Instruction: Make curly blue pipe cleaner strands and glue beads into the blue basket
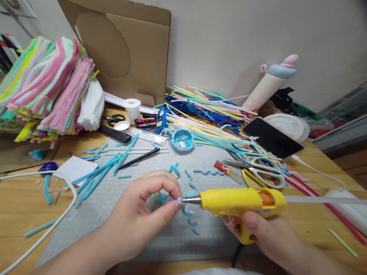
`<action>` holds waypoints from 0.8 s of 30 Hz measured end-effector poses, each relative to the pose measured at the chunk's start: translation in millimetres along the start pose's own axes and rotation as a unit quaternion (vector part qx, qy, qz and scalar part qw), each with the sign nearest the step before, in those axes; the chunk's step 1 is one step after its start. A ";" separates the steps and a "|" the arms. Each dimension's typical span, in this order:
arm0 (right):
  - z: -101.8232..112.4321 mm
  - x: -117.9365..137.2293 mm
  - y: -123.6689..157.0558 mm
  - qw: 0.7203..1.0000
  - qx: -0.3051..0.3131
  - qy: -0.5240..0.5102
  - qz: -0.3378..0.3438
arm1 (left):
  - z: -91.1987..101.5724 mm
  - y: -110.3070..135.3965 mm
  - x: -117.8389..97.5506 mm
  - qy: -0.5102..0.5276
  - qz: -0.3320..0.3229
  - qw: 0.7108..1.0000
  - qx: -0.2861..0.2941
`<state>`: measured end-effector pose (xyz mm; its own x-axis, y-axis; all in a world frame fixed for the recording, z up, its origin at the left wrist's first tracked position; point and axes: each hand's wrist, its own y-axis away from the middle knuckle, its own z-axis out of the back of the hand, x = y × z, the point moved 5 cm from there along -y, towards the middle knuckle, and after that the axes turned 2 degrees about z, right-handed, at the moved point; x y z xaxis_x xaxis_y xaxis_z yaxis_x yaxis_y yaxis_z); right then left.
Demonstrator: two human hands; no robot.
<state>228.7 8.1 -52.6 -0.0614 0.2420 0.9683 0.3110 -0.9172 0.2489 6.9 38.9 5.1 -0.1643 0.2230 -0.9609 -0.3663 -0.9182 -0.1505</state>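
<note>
My right hand (258, 229) is wrapped round the handle of a yellow hot glue gun (229, 200), with a clear glue stick (321, 199) sticking out of its back. My left hand (149, 210) pinches a small light-blue piece of pipe cleaner (180, 200) between thumb and forefinger. The metal nozzle (192, 200) touches or nearly touches this piece. Beneath, curled blue pipe cleaner pieces (189, 215) are partly hidden by my hand and the gun. More wavy blue pieces (209, 172) lie behind on the grey cutting mat (94, 236).
Straight blue pipe cleaners (97, 177) and a black pen (139, 157) lie on the left. Behind stand a blue fuzzy bowl shape (183, 140) and a heap of pipe cleaners (206, 110). Scissors (263, 170), a lighter (228, 172) and a phone (272, 137) are at right. A white cable (73, 187) curves at left.
</note>
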 end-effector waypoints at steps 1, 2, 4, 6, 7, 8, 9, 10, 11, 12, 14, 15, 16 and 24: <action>-0.1 0.5 0.2 1.000 0.000 -0.001 -0.001 | 0.1 -0.1 -0.1 -0.001 0.000 1.000 0.000; -0.3 0.8 0.3 1.000 0.002 0.000 -0.001 | 0.0 -0.1 -0.3 -0.001 -0.001 1.000 0.000; -0.6 1.0 0.4 1.000 0.008 0.005 0.001 | 0.1 -0.1 -0.6 0.001 -0.002 1.000 -0.002; -0.9 1.0 0.5 1.000 0.012 0.011 0.005 | 0.2 -0.2 -0.8 0.003 -0.002 1.000 -0.005; -1.1 1.1 0.5 1.000 0.014 0.014 0.009 | 0.3 -0.2 -0.6 0.004 -0.001 1.000 -0.006; -1.2 1.1 0.5 1.000 0.015 0.016 0.012 | 0.4 -0.3 -0.4 0.004 0.002 1.000 -0.006; -1.1 0.9 0.6 1.000 0.014 0.016 0.013 | 0.4 -0.2 -0.1 0.005 0.003 1.000 -0.006; -1.2 0.5 0.6 1.000 0.015 0.017 0.014 | 0.6 -0.1 0.1 0.004 0.003 1.000 -0.005; -1.1 -0.2 0.5 1.000 0.016 0.016 0.012 | 0.8 0.1 0.2 0.004 0.003 1.000 -0.006; -0.7 -1.1 0.5 1.000 0.015 0.014 0.008 | 0.9 0.3 0.4 0.002 0.003 1.000 -0.006; 0.5 -3.0 0.5 1.000 0.011 0.014 0.001 | 1.1 0.9 0.6 -0.001 0.001 1.000 -0.006; 1.1 -3.3 0.5 1.000 0.011 0.016 0.001 | 1.0 1.1 0.6 -0.003 -0.001 1.000 -0.005; 1.4 -3.3 0.6 1.000 0.012 0.020 0.003 | 0.8 1.2 0.5 -0.006 -0.003 1.000 -0.004; -0.9 0.5 -0.5 1.000 0.011 0.012 0.008 | 0.3 0.4 1.0 -0.013 -0.004 1.000 0.003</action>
<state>227.6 8.4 -52.3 -0.0782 0.2206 0.9722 0.3332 -0.9134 0.2340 6.3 38.9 4.1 -0.1852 0.2381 -0.9534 -0.3729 -0.9147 -0.1560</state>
